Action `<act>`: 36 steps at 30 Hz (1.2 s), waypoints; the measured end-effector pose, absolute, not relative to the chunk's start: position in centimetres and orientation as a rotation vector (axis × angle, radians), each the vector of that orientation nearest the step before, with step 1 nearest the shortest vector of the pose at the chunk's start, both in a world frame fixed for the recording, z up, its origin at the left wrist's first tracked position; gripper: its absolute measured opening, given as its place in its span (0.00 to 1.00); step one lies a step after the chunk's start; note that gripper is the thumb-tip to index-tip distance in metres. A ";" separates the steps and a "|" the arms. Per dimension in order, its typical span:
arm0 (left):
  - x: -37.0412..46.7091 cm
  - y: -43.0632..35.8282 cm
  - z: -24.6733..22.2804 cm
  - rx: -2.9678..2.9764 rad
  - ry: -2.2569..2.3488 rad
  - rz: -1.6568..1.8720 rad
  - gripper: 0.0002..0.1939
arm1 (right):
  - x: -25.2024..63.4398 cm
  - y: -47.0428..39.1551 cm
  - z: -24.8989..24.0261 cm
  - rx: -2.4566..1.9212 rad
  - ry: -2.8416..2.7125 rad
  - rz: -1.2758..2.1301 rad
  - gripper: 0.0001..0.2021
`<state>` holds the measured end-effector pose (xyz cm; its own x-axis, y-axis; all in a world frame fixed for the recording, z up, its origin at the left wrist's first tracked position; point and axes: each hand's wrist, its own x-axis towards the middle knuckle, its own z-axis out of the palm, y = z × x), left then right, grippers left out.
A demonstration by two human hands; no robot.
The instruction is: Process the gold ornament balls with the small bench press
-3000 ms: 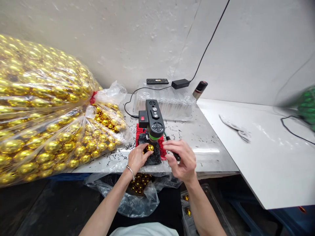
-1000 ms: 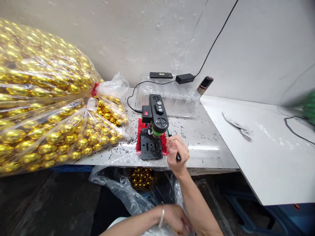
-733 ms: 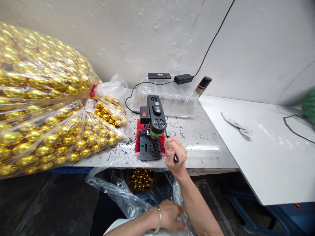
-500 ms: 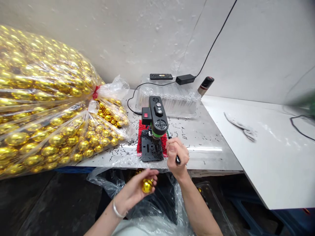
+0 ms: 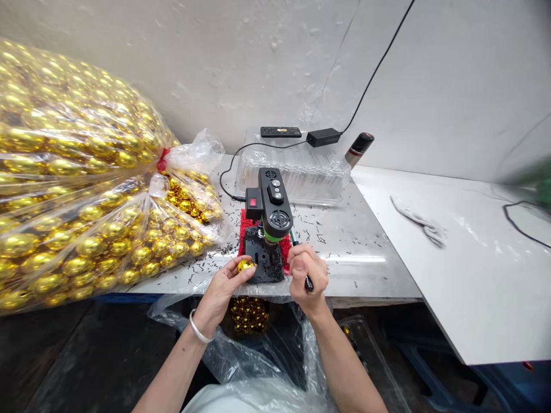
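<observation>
Between the fingertips and thumb of my left hand (image 5: pixel 222 287) is a shiny gold ball ornament (image 5: pixel 245 265), held at the left front edge of a black slotted base plate (image 5: pixel 260 268). Over that plate stands a small black drill press (image 5: pixel 275 202) with a green collar under its head; the tip of its bit is hidden. My right hand (image 5: pixel 309 279) is wrapped in a fist around the press's lever handle (image 5: pixel 309 283), right of the base. Black shavings cover much of the plate and the red mat (image 5: pixel 285 252) beneath it.
Large clear bags of gold balls (image 5: pixel 90 246) crowd the left side. Behind the press are a clear plastic tray (image 5: pixel 301 183), a power adapter (image 5: pixel 323 137), a remote control (image 5: pixel 280 132) and a spray can (image 5: pixel 359 148). A glove (image 5: pixel 417 221) lies right. More gold balls (image 5: pixel 249 314) sit below the table edge.
My left hand has moved up and forward with the gold ball, from below the table edge to the press's base plate. My right hand stays on the lever handle.
</observation>
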<state>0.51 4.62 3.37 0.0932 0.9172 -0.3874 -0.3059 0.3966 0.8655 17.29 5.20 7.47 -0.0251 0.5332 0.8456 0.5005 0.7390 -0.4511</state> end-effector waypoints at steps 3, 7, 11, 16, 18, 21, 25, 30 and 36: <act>0.9 5.7 3.2 0.690 1.133 1.063 0.27 | 17.2 5.2 7.6 -0.846 -1.658 0.028 0.13; 1.2 6.9 3.0 0.701 1.137 1.110 0.27 | 17.3 5.2 7.7 -0.858 -1.664 0.036 0.13; 1.6 7.7 2.3 0.765 1.169 1.120 0.26 | 17.3 5.2 7.7 -0.845 -1.670 0.040 0.12; 2.1 8.2 0.7 0.974 1.293 1.096 0.24 | 17.4 5.1 7.7 -0.873 -1.666 0.050 0.13; 2.1 8.3 0.0 1.204 1.389 1.097 0.21 | 17.4 5.1 7.7 -0.874 -1.665 0.046 0.13; 2.0 8.2 -0.6 1.544 1.530 1.015 0.19 | 17.4 5.1 7.6 -0.864 -1.672 0.045 0.12; 2.3 8.3 -0.6 1.831 1.539 0.912 0.18 | 17.4 5.1 7.5 -0.857 -1.668 0.051 0.12; 3.1 8.5 -0.8 2.016 1.531 0.871 0.17 | 17.5 5.0 7.4 -0.861 -1.668 0.061 0.13; 3.5 8.3 -2.1 2.014 1.503 0.980 0.17 | 17.8 5.2 5.8 -0.837 -1.682 0.026 0.13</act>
<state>3.49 8.33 -2.09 0.1578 0.9478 0.2771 0.6356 -0.3123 0.7060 17.76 5.18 5.83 -0.0446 0.5332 0.8448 0.5066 0.7409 -0.4409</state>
